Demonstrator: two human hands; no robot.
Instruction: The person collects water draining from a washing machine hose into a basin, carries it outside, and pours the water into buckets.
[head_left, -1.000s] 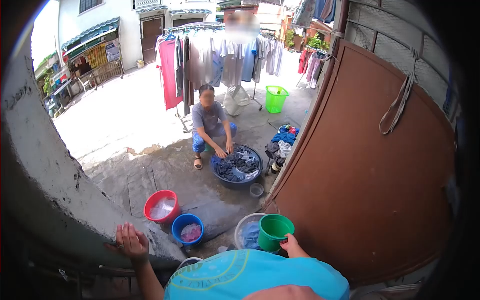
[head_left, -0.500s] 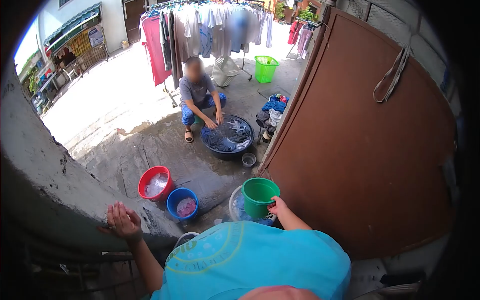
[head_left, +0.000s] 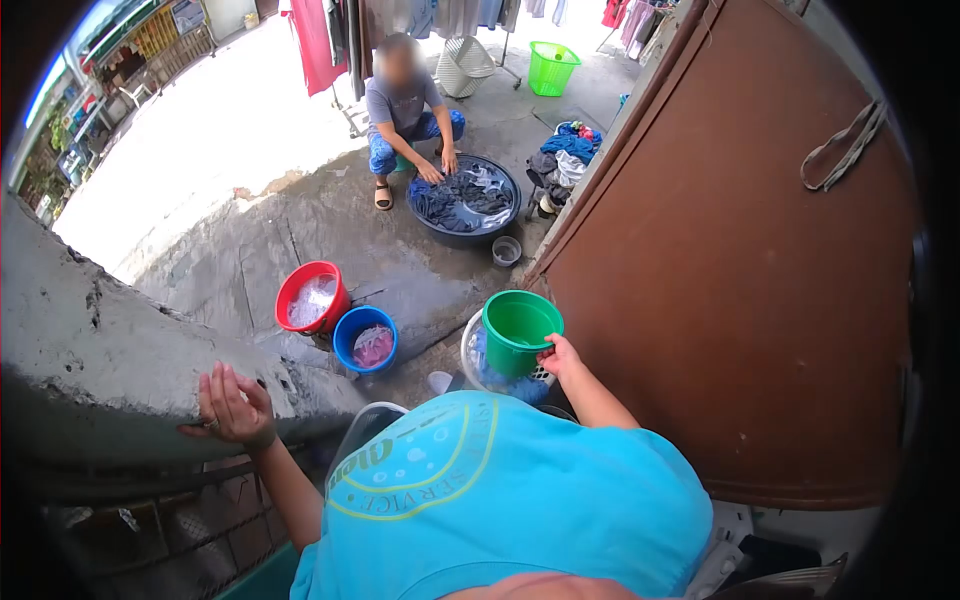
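My right hand point(head_left: 562, 356) grips the rim of a green bucket point(head_left: 522, 350), fingers curled over its right side. The bucket's visible inside is plain green, and it overlaps a white laundry basket point(head_left: 470, 350) with blue clothes in it. My left hand point(head_left: 237, 405) is raised beside the rough concrete wall point(head_left: 130, 350), fingers stretched out and holding nothing. Ahead on the ground stand a red bucket point(head_left: 336, 306) with pale suds or cloth inside and a blue bucket point(head_left: 387, 350) with pink cloth in liquid.
A person point(head_left: 405, 110) squats with both hands over clothes in a dark basin point(head_left: 455, 237). A small bowl point(head_left: 507, 251) sits nearby. Clothes are heaped point(head_left: 570, 155) beside the brown gate point(head_left: 730, 270). A bright green basket point(head_left: 553, 68) and hanging clothes point(head_left: 320, 45) are farther back.
My view has tipped downward, so the yard, the buckets and the squatting person sit higher in it. My right hand keeps its hold on the green bucket; my left stays raised by the wall.
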